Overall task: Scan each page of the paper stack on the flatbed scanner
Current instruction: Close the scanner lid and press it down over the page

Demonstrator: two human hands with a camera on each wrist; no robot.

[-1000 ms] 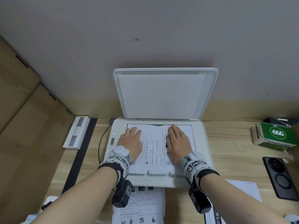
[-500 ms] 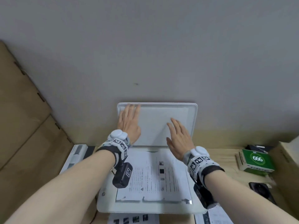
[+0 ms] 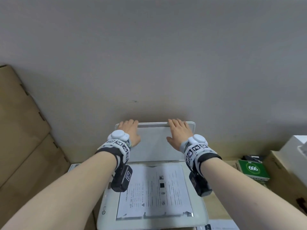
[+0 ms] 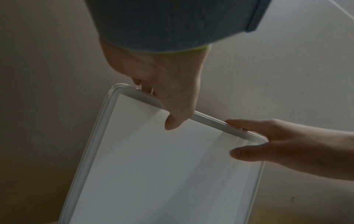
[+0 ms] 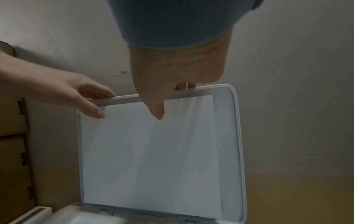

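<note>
The white flatbed scanner has its lid standing upright against the wall. A printed page lies flat on the glass, and neither hand touches it. My left hand grips the lid's top edge near its left corner. My right hand grips the same edge near the right corner. In the left wrist view the left hand has its fingers hooked behind the lid and its thumb on the white inner face. The right hand holds the lid the same way.
A green box marked 666 and a cardboard box stand right of the scanner. Flat cardboard leans at the left. More printed sheets lie at the table's front edge. The wall stands close behind the lid.
Both hands lifted off the page on the glass, rose to the lid's top edge and took hold of it. The head view tilted upward.
</note>
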